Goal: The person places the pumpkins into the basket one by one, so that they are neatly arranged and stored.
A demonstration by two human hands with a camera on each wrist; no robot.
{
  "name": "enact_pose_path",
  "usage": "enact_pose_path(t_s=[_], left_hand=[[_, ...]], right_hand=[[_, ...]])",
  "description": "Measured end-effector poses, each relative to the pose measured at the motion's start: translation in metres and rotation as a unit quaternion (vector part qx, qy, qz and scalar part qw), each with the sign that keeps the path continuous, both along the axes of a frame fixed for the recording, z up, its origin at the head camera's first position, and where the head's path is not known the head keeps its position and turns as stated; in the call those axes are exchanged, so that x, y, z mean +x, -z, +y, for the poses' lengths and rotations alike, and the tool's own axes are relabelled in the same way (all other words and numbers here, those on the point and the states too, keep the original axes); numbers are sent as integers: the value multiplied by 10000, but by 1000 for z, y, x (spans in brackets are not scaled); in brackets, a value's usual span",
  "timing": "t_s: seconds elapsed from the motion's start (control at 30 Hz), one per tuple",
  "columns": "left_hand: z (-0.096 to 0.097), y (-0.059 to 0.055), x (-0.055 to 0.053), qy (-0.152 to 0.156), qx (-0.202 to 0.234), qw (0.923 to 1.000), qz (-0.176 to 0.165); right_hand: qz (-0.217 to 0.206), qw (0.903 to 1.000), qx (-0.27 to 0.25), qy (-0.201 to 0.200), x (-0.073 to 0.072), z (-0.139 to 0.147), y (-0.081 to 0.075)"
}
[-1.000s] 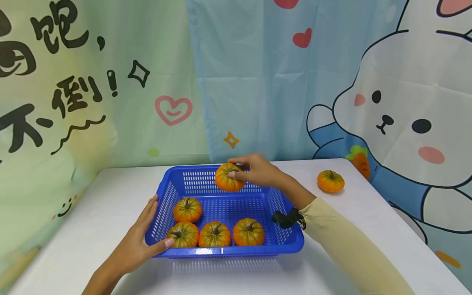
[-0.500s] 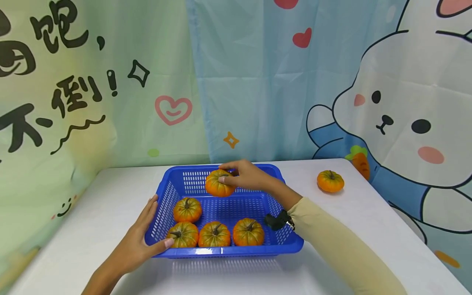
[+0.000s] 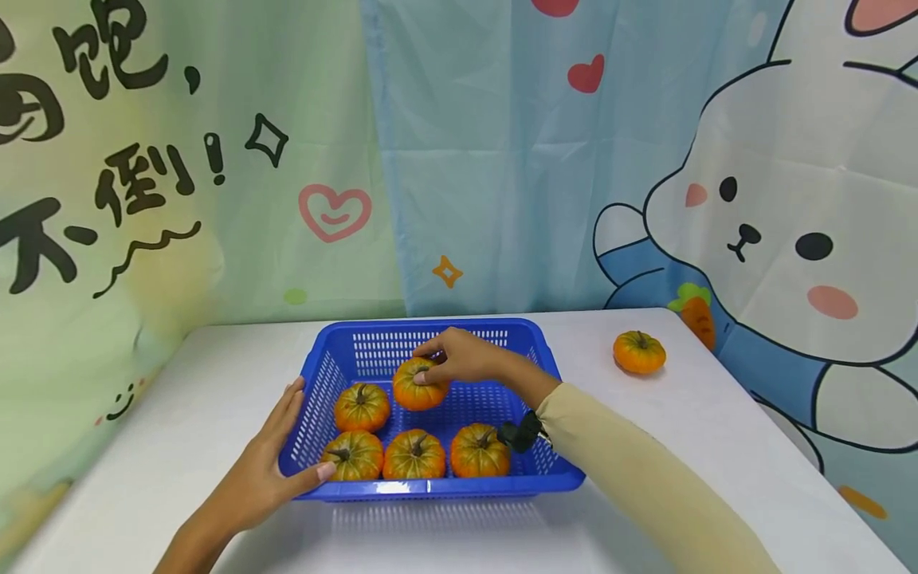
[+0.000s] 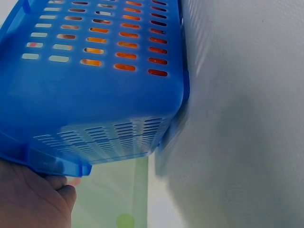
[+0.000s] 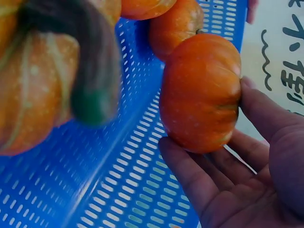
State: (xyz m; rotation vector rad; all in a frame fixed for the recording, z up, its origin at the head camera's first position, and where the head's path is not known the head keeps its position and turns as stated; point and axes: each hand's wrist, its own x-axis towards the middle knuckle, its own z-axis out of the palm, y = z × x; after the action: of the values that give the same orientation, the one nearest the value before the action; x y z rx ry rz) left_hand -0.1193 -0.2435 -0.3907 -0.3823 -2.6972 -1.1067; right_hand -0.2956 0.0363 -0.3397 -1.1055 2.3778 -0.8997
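My right hand (image 3: 462, 357) pinches a small orange pumpkin (image 3: 409, 392) between thumb and fingers, low inside the blue plastic basket (image 3: 459, 487). In the right wrist view, the thumb and fingers press on opposite sides of that pumpkin (image 5: 202, 92). My left hand (image 3: 261, 466) holds the basket at its front left corner, thumb over the rim and fingers along the outer left side. Several other pumpkins sit in the basket: a left one (image 3: 362, 407) beside the held one, and a front row with a corner one (image 3: 355, 456), a middle one (image 3: 414, 454) and a right one (image 3: 479, 450).
Another pumpkin (image 3: 639, 352) lies on the white table (image 3: 631, 430), right of the basket. Behind the table hangs a printed curtain (image 3: 488, 199). A dark band-like object (image 3: 521, 432) at the right wrist overlaps the basket's right part in the head view.
My right hand has moved left and down with the pumpkin, from the basket's far rim to beside the left pumpkin. My left hand has kept its hold on the basket.
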Motion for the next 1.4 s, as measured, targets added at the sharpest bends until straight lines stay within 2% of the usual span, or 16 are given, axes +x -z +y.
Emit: enact_pose_path(t_s=[0.27,0.63,0.93,1.17,1.4], left_hand=[[0,0,-1,46,67,10000,6],[-1,0,-1,0,42,10000,-50],[-1,0,-1,-33,17,10000,-69],[-1,0,-1,-8,34,10000,-52],[-2,2,-2,36,93,9999,-44]], right_hand=[[22,9970,710,-292,-3,-13,11],[-106,9933,1011,-550,-3,-15,15],[-758,9871,1243,-670,-4,-9,17],[-719,9891,1134,-609,-5,-5,10],[-873,9956,224,-255,-7,6,2]])
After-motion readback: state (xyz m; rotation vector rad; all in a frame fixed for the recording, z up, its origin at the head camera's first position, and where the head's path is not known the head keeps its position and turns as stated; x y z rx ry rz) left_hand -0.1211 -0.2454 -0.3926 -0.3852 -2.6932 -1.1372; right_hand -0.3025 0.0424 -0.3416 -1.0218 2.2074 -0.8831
